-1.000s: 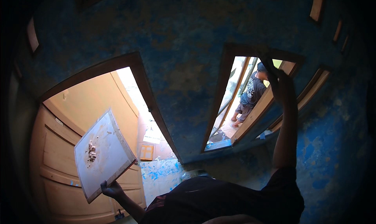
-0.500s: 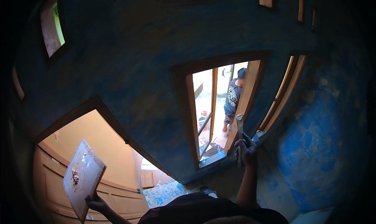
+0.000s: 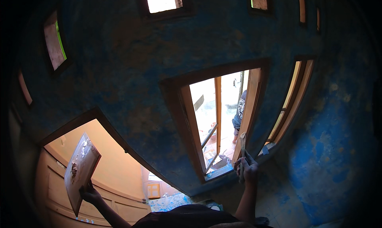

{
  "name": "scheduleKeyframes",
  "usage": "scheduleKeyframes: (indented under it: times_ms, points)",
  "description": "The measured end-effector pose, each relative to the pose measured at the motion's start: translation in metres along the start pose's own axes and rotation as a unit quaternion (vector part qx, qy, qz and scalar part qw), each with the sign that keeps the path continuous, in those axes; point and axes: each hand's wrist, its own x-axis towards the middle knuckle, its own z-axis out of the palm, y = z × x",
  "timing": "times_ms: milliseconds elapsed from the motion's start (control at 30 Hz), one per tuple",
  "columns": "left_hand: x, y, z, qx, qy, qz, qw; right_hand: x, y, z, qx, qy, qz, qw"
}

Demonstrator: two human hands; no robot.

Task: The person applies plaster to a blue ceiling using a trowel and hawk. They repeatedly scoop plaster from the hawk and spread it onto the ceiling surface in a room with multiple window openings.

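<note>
My left hand [image 3: 90, 193] grips the lower edge of a flat white board [image 3: 84, 162], held tilted at the left in front of the doorway. A clump of pale, putty-like paste [image 3: 74, 169] sticks to its face. In my right hand [image 3: 249, 166] is a putty knife [image 3: 243, 142], its whitish tip pointing up and its handle partly hidden by my fingers. This hand is raised before the right side of the open window [image 3: 218, 120], apart from the board. A patchy dark blue wall [image 3: 131, 80] rises in front of me.
A wooden door [image 3: 107, 206] stands behind the board at lower left. Through the window, a person [image 3: 239, 114] is partly hidden by the frame. A narrower window [image 3: 288, 104] is farther right. Paint-spattered floor [image 3: 169, 203] and a cardboard box [image 3: 153, 190] show through the doorway.
The view has tilted up, showing more of the upper openings. The board has turned more edge-on. The person outside is now more hidden by the window frame. Both hands keep their holds.
</note>
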Motion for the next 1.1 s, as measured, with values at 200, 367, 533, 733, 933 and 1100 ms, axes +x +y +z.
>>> scheduleKeyframes:
  times_ms: [200, 367, 533, 733, 933, 1100]
  points:
    - [-0.003, 0.029, 0.038, -0.002, 0.035, -0.042, 0.999, 0.024, -0.05, 0.05, -0.1, 0.042, -0.138, 0.984]
    - [0.003, 0.03, 0.052, 0.023, 0.08, -0.062, 0.995, 0.103, -0.122, 0.113, -0.27, 0.07, -0.354, 0.893]
    - [0.015, 0.011, 0.022, 0.314, 0.028, 0.001, 0.949, 0.189, -0.187, 0.197, -0.54, 0.212, -0.558, 0.593]
    - [0.036, -0.022, -0.026, 0.079, 0.101, -0.024, 0.991, 0.27, -0.183, 0.282, -0.493, 0.123, -0.384, 0.771]
    - [0.044, -0.038, -0.048, 0.086, 0.159, -0.014, 0.983, 0.271, -0.121, 0.316, -0.47, 0.137, -0.495, 0.718]
    - [0.024, -0.014, 0.033, 0.043, 0.219, -0.074, 0.972, 0.245, -0.165, 0.23, -0.579, 0.136, -0.563, 0.574]
